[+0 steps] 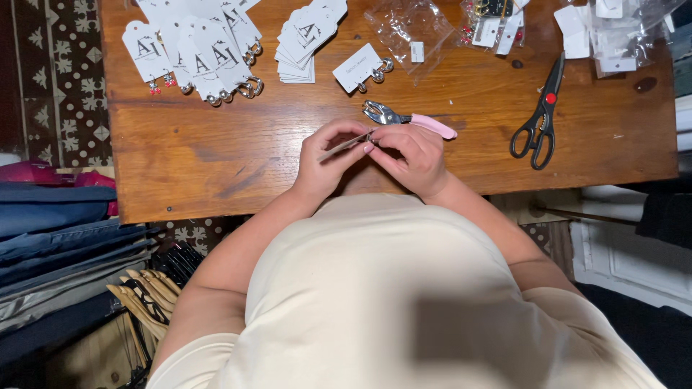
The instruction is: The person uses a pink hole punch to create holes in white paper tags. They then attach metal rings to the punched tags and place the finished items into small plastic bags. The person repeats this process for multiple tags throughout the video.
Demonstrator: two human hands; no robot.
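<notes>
Both hands meet just below the pink-handled pliers point(411, 119) on the tabletop point(216, 151). Left hand point(328, 162) pinches a thin card point(344, 146), its long axis slanting up toward the right hand point(411, 158), whose fingers close on the card's upper end.

1. Warm, moderate light falls from above onto the wooden bench point(216, 144), with a soft sheen along its middle.
2. A dark shadow lies across the cream garment point(404, 288) at lower right.
3. The edges are dim, and the folded clothes point(58, 238) sink into gloom.
4. Focus is fairly sharp, with slight softness on the hands.
</notes>
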